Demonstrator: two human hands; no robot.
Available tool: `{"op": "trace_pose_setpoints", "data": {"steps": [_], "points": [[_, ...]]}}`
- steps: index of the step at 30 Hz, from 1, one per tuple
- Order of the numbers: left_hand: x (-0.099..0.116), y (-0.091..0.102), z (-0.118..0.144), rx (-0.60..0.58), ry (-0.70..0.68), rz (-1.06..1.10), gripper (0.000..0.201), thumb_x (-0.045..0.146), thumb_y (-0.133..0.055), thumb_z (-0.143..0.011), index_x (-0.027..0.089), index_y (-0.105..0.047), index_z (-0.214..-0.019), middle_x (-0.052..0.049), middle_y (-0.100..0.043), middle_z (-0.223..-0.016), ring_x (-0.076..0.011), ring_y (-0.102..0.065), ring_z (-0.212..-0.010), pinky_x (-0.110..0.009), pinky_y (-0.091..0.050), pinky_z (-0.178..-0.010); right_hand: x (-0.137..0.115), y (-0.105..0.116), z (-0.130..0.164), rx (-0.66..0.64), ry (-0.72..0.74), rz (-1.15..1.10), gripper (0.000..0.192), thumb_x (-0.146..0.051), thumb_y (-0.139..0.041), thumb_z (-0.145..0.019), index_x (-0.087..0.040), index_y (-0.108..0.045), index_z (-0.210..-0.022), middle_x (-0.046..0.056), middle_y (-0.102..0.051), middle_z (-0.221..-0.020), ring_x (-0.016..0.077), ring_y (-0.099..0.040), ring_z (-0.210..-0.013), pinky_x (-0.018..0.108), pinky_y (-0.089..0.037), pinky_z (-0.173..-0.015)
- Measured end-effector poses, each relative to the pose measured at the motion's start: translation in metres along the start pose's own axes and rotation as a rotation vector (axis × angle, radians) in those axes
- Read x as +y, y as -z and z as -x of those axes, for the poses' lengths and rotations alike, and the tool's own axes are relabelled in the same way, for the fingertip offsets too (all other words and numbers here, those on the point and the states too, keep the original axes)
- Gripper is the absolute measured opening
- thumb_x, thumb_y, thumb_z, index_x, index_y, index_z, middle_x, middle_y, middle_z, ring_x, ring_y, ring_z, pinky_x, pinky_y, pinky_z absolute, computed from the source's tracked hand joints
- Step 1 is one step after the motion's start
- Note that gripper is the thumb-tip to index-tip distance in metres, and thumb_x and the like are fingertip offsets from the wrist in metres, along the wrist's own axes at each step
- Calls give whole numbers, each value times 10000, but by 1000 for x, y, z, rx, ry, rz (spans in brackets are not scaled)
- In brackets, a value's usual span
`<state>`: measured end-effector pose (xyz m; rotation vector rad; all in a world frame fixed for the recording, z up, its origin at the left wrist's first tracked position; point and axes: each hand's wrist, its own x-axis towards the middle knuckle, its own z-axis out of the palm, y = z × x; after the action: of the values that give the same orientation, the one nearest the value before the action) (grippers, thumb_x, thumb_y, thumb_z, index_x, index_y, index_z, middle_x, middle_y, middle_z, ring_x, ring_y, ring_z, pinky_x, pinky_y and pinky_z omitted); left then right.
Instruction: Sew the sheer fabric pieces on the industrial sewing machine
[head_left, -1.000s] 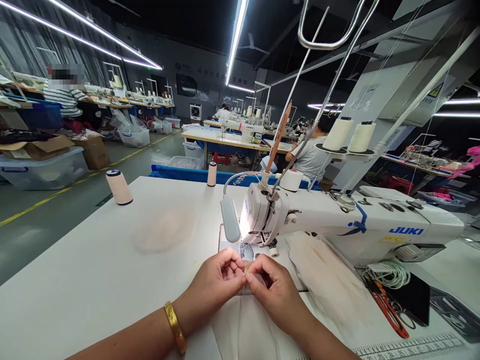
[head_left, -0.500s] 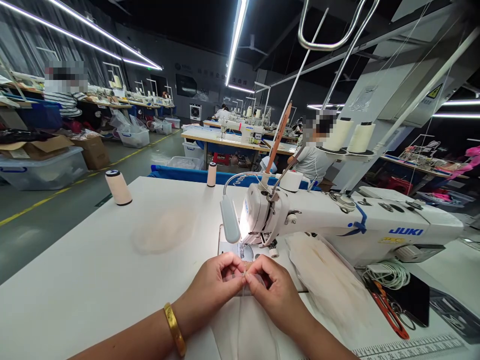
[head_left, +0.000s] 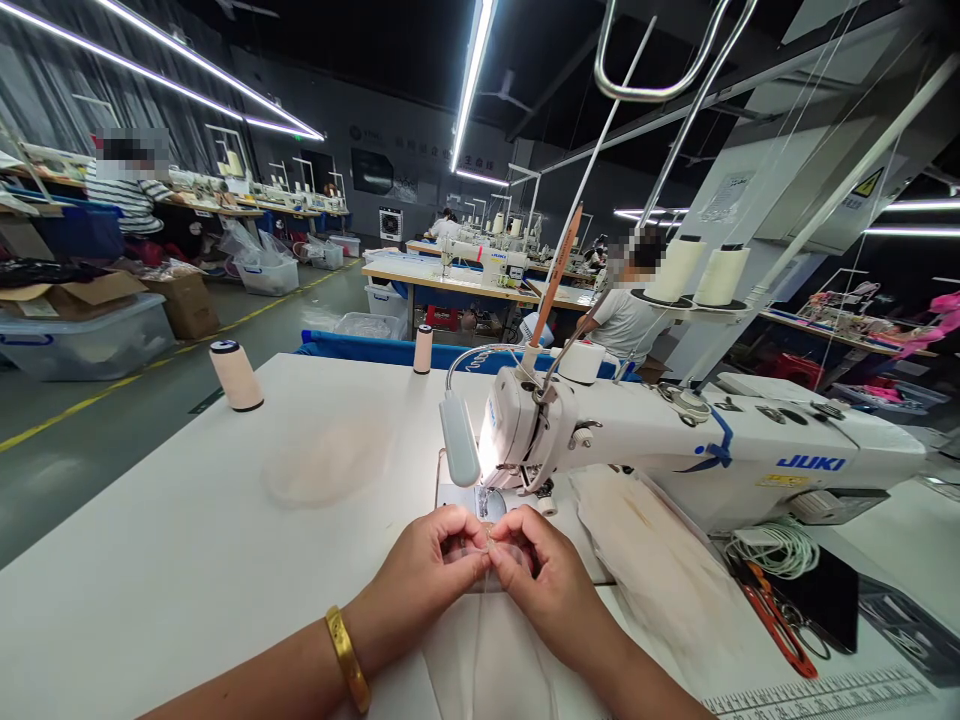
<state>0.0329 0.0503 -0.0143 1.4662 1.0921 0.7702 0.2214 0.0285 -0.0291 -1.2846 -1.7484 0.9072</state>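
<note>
My left hand (head_left: 441,558), with a gold bangle (head_left: 347,660) at its wrist, pinches the edge of a sheer pale fabric (head_left: 510,655). Fingertip to fingertip with it, my right hand (head_left: 545,568) pinches the same fabric edge. The cloth hangs from both hands toward the table's front. Just beyond the fingers are the presser foot and needle plate (head_left: 489,500) of a white sewing machine (head_left: 637,430); its small lamp (head_left: 459,440) shines down there. Whether the fabric touches the plate is hidden by my fingers.
Sheer beige pieces (head_left: 652,550) lie right of the needle. Farther right are red-handled scissors (head_left: 776,620), a coiled white cable (head_left: 776,550), a black phone (head_left: 829,600) and a clear ruler (head_left: 832,692). Thread cones (head_left: 237,376) and a faint sheer piece (head_left: 322,465) occupy the left tabletop.
Both hands stay almost in place, with only slight finger movement at the pinched edge. The fabric between them has barely shifted.
</note>
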Motion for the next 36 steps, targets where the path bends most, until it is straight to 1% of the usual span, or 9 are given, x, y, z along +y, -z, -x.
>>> {"op": "trace_pose_setpoints", "data": {"steps": [3,10,13,17,19,23,26,28,36], "points": [[-1,1,0,5,-14,-15,253,453,-682,-767,201,-668,-795,-17,-647,-833,-205,-552,-788,-306,-423,-708,0,1,-1,-11,36,19,219,-425,-567,-1005,-251,-697,-1030,11,-633,-934,180,-515,-766,291,-397,-678],[3,1,0,26,-15,-66,264,471,-658,-762,207,-657,-774,-37,-671,-887,-239,-588,-853,-339,-451,-772,4,-1,0,21,68,68,205,-393,-557,-998,-235,-612,-878,0,-579,-839,182,-491,-752,295,-367,-670],[5,1,1,19,-24,-96,223,432,-647,-741,212,-620,-766,-28,-655,-903,-237,-573,-876,-331,-442,-775,4,-1,0,-6,-5,-30,243,-446,-570,-994,-233,-590,-880,-7,-571,-829,176,-475,-733,292,-363,-659],[7,3,1,-54,-19,-101,176,379,-616,-711,224,-547,-756,17,-558,-793,-203,-493,-789,-306,-379,-693,7,1,-3,-58,-86,-254,290,-509,-606,-985,-229,-583,-911,-10,-578,-841,177,-509,-764,290,-401,-695],[8,3,1,-75,-1,-79,199,376,-622,-706,225,-574,-826,26,-556,-794,-199,-482,-786,-303,-372,-689,7,2,-4,-67,-95,-323,305,-521,-623,-988,-229,-582,-914,-7,-589,-863,182,-540,-806,292,-421,-730],[8,3,2,-87,33,-16,363,445,-662,-742,218,-645,-1025,27,-558,-834,-199,-476,-806,-301,-374,-706,5,2,-5,-96,-100,-379,338,-548,-648,-989,-228,-582,-902,-8,-603,-860,189,-582,-839,295,-446,-768],[7,3,0,-99,48,13,348,493,-679,-748,206,-643,-941,46,-478,-754,-176,-424,-744,-290,-340,-674,2,1,-5,-97,-97,-370,355,-568,-650,-989,-228,-589,-906,2,-635,-885,190,-586,-840,295,-451,-761],[7,3,-1,-89,41,3,319,491,-683,-749,203,-626,-873,49,-461,-731,-170,-408,-732,-287,-326,-665,2,1,-5,-92,-87,-348,359,-575,-638,-997,-228,-595,-914,8,-649,-901,187,-576,-828,295,-445,-749],[8,2,-1,-77,29,51,335,495,-721,-728,209,-553,-780,34,-527,-762,-173,-450,-755,-280,-344,-669,5,0,-5,-73,-81,-275,323,-536,-620,-994,-226,-596,-907,-3,-593,-866,177,-516,-788,293,-405,-712]]}}
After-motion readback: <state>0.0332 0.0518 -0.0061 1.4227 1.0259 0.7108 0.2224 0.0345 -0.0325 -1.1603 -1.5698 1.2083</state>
